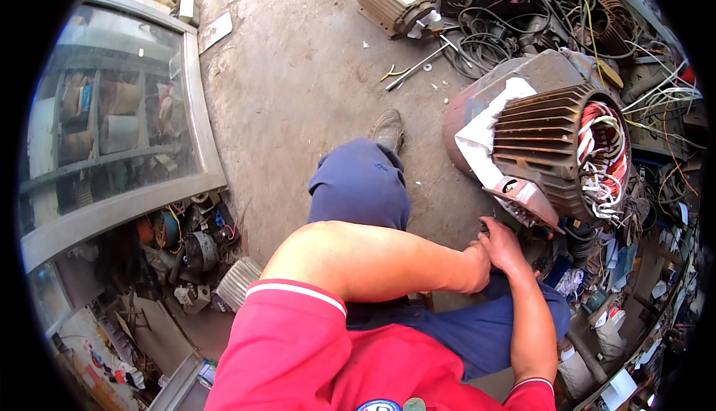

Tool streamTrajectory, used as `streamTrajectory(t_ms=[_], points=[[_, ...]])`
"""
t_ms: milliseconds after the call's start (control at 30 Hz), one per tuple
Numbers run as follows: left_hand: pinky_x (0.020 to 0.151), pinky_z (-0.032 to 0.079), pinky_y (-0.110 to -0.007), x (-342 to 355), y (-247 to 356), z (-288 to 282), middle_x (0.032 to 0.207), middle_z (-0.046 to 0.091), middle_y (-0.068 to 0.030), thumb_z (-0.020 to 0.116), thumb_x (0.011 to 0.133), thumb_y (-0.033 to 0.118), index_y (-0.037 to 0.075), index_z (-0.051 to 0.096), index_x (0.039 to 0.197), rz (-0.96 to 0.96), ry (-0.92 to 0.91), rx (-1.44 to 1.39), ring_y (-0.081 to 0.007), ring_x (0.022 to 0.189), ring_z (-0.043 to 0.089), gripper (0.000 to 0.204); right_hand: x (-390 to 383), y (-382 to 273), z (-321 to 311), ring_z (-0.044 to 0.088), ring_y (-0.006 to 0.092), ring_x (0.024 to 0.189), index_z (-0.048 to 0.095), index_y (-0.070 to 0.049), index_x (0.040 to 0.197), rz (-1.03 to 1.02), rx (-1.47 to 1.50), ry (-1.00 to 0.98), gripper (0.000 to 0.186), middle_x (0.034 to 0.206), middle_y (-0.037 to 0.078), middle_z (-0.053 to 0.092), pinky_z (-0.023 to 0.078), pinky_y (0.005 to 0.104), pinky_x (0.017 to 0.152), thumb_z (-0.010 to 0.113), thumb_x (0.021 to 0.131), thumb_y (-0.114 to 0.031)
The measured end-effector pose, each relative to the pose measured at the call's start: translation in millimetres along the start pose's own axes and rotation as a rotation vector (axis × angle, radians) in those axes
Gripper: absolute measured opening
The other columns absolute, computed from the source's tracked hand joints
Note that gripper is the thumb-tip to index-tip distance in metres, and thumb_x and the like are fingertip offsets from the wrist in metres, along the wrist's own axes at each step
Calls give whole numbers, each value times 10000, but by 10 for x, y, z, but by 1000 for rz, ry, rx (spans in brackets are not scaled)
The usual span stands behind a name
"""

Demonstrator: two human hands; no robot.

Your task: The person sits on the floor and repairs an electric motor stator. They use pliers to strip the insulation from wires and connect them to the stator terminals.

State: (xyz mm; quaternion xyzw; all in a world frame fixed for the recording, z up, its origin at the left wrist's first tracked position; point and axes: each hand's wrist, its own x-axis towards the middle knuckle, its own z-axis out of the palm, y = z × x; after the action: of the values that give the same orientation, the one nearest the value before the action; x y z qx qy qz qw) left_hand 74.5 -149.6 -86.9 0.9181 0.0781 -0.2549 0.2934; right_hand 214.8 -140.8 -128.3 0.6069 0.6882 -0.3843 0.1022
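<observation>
My left hand (475, 268) reaches across my body and is closed, its fingers mostly hidden. Against it sits my right hand (501, 245), fingers curled in a pinch; whatever lies between the two hands is too small and covered to make out. Just beyond them, to the right, a brown ribbed motor housing (538, 131) lies on its side. Red and white windings (604, 159) with loose white lead ends show at its open end. A dull red terminal box (526, 198) juts from its near side, close to my right hand. White paper or cloth (477, 145) lies under the housing.
The housing rests on a large reddish-grey support (462, 109). Another motor (391, 1) lies at the far side, near a T-handled metal tool (419, 66) and tangled black cables (485, 42). A glass-fronted cabinet (212, 142) stands on the left. Clutter with loose wires (660, 90) fills the right.
</observation>
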Motion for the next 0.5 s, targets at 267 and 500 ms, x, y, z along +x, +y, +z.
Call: streamTrajectory(t_ms=[267, 500], points=[[961, 468, -445, 17, -53, -24, 1222, 699, -122, 564, 914, 266, 137, 780, 1090, 34, 112, 71, -316, 1202, 614, 307, -135, -23, -127, 594, 395, 1179, 566, -62, 1321, 128, -23, 15, 429, 1271, 211, 628, 491, 487, 981, 587, 928, -234], [979, 429, -469, 95, -139, 14, 1202, 689, -93, 605, 885, 225, 90, 725, 1119, 61, 67, 123, -241, 1221, 583, 296, -173, 132, 20, 660, 402, 988, 588, -33, 1031, -71, -34, 249, 202, 1011, 205, 687, 526, 519, 838, 534, 866, -137]])
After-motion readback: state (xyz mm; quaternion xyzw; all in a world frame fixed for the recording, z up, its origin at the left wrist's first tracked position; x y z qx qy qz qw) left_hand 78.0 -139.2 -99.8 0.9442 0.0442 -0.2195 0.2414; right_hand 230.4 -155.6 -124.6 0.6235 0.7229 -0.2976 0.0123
